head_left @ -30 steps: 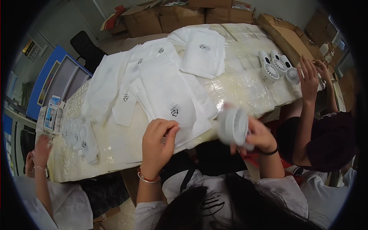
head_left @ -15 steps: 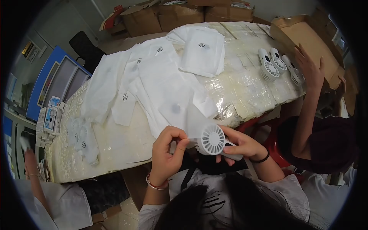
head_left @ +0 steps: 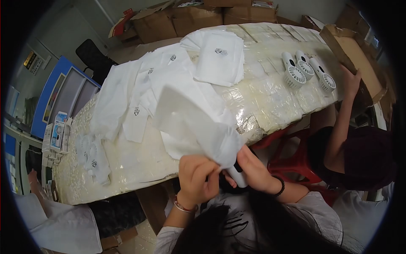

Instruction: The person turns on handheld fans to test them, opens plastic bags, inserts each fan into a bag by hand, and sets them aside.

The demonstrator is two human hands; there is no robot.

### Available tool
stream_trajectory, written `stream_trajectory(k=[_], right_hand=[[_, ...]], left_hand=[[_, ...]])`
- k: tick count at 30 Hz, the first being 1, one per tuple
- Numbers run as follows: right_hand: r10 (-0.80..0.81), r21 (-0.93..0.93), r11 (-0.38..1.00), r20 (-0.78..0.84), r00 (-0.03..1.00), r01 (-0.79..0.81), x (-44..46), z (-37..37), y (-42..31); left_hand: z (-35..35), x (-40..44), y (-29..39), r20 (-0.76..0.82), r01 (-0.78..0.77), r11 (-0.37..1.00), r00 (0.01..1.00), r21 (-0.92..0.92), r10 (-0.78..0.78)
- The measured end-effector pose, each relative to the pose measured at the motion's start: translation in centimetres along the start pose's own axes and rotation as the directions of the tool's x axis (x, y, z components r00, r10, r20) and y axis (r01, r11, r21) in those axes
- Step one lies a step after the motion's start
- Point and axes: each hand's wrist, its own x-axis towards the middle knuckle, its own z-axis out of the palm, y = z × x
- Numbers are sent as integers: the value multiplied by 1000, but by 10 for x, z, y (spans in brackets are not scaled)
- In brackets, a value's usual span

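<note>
My left fingers are pinching the bag; my right fingers are holding the fan, covered end slanting away leftward.

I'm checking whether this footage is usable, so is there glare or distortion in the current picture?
Head view: black, rounded corners; the table looks bowed, probably by the wide lens; bright glare on its plastic wrap beyond the right hand; the white bag hazes the head of the fan, while the handle outside it reads clearer.
</note>
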Motion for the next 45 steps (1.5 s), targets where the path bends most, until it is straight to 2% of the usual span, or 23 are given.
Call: stream_trajectory(k=[1, 2, 3, 4, 5, 7, 9, 11, 12, 15, 18, 20, 21, 22, 24, 27, 29, 33, 38, 40, 41, 43, 45], right_hand=[[-5, 1, 1000, -1, 1000, 5, 2, -2, -5], [-179, -416, 890, 58, 982, 186, 4, -3, -16], [-303, -739, 586, 182, 935, 334, 4, -4, -24], [-285, -876, 368, 213, 935, 312, 6, 0, -26], [-284, -878, 365, 212, 935, 310, 7, 2, -26], [-119, -718, 669, 149, 982, 190, 10, 5, -27], [-99, -578, 811, 28, 995, 97, 16, 3, -24], [-46, -405, 914, -75, 996, 12, 22, -1, -21], [-99, -284, 955, -45, 994, 82, 23, -4, -21], [-129, -137, 981, 78, 989, 139, 16, -7, -29], [-21, -599, 753, 391, 920, 272, 10, -11, -62], [-364, -806, 284, 411, 836, 520, 19, -38, -77], [-465, -884, 354, 115, 878, 304, 20, -50, -93], [-681, -918, 154, 170, 712, 366, 35, -89, -108], [-798, -981, -79, 170, 578, 180, 48, -140, -157], [-808, -985, -158, 172, 564, 73, 55, -198, -200], [-601, -891, -451, 259, 756, -53, 58, -202, -216], [-257, -941, -271, -130, 958, -200, 75, -219, -211], [-58, -937, -301, -167, 984, -177, 87, -209, -219], [-21, -933, -314, -181, 983, -178, 89, -207, -220], [-27, -932, -314, -183, 983, -182, 90, -204, -218], [-32, -878, -468, -96, 995, -100, 93, -197, -213], [-64, -909, -416, 42, 997, 12, 92, -187, -209]], left_hand=[[1, -1, 2, -51, -24, 999, 998, 47, 27], [1, 1, 5, -49, -24, 999, 998, 46, 26], [1, 6, 10, -47, -13, 985, 999, 173, 21], [1, 10, 13, -46, -2, 955, 999, 296, 16], [2, 15, 13, -49, 0, 956, 999, 293, 15], [4, 24, 9, 89, -30, 976, 996, 217, 10], [11, 17, 10, 140, -79, 976, 989, 202, 51], [15, 10, 11, 309, -98, 994, 945, -46, 107], [14, 3, 12, 330, -54, 997, 942, -49, 67], [19, 3, 13, 87, 63, 993, 995, -97, -55], [9, 3, 7, -59, 54, 998, 997, -36, -56], [-6, 0, -4, -117, 127, 991, 985, -37, -130], [-16, -3, -10, -171, 198, 979, 964, -44, -203], [-26, -6, -17, -233, 242, 970, 945, 20, -231], [-52, -15, -31, -313, 330, 932, 910, 151, -272], [-88, -38, -51, -364, 470, 826, 862, 312, -352], [-107, -52, -61, -408, 528, 744, 836, 410, -368], [-140, -67, -85, -395, 537, 648, 842, 539, -369], [-151, -56, -114, -386, 631, 524, 771, 572, -507], [-145, -50, -118, -327, 356, 38, 890, 934, -317], [-139, -46, -115, -327, 357, 42, 892, 933, -312], [-108, -20, -87, -172, 292, 527, 949, 798, -265], [-77, -1, -57, 83, 186, 777, 953, 601, -292]])
